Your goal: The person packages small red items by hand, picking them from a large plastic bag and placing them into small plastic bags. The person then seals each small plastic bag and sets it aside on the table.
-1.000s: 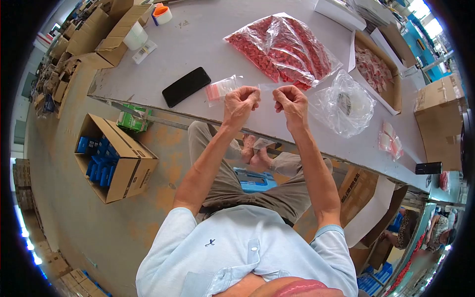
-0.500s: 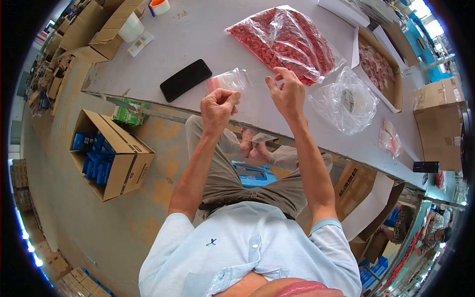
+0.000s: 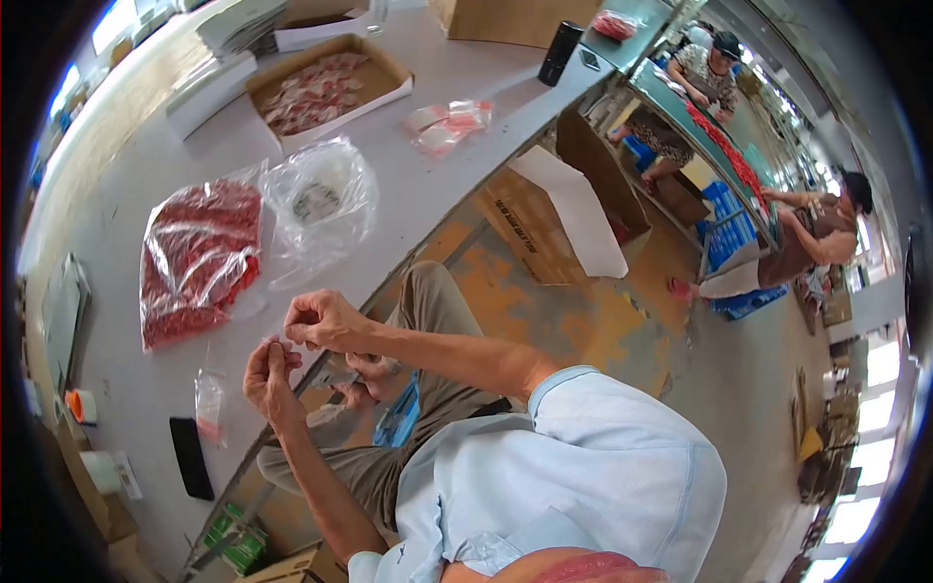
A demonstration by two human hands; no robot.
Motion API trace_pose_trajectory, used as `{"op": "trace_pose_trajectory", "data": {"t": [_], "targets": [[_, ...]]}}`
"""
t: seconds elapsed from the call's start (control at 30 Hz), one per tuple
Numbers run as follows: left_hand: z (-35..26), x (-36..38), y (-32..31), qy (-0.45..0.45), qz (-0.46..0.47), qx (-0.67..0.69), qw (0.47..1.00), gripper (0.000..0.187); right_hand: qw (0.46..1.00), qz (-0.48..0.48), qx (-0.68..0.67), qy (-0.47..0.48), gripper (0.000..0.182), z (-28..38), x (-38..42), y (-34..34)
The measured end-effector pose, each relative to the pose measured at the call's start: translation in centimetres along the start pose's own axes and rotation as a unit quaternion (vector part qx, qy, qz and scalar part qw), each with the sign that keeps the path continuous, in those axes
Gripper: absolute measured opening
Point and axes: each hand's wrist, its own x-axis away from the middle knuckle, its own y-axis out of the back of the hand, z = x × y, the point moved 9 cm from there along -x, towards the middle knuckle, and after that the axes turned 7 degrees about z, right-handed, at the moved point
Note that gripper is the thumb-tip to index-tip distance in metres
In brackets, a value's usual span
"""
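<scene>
My left hand (image 3: 270, 381) is closed in a pinch over the table's front edge, with a small clear plastic piece just showing at its fingertips. Close beside it, my right hand (image 3: 328, 322) is also pinched; whatever lies between its fingers is too small to make out. Left of the hands is a large clear bag of small red parts (image 3: 190, 267). A crumpled clear plastic bag (image 3: 340, 199) with something round and pale inside lies behind them. Nearer the left are a stack of small clear bags with red markings (image 3: 210, 413) and a black phone (image 3: 190, 457).
An open cardboard tray (image 3: 394, 85) holds many filled small bags. Several more packets (image 3: 449, 124) lie near the edge, and a black cylinder (image 3: 561, 53) stands at the table corner. An open carton (image 3: 530, 228) sits below. Two people work at another table (image 3: 714, 131).
The head view has swung to the right. My hands, apart before, are now together, and my right hand has gone from spread fingers to a pinch.
</scene>
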Motion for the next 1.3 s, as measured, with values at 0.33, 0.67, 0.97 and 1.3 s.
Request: {"op": "trace_pose_trajectory", "data": {"t": [0.33,0.67,0.97,1.3], "targets": [[1.8,-3.7,-2.1,-0.028,0.009,-0.171,0.985,0.015,0.993,-0.112,0.023,-0.034,0.016,-1.4,9.0,8.1],[2.0,-4.2,-1.6,-0.038,0.011,-0.079,0.996,0.009,0.743,-0.562,-0.254,0.260,0.042,7.6,28.0,42.5],[1.6,-3.9,-2.6,-0.059,0.002,-0.178,0.982,0.005,0.987,-0.066,-0.086,-0.122,0.015,0.3,14.1,10.1],[-2.5,-1.0,-6.8,-0.053,-0.038,-0.216,0.974,0.007,0.979,-0.112,0.166,0.042,0.022,3.9,4.3,2.9]]}}
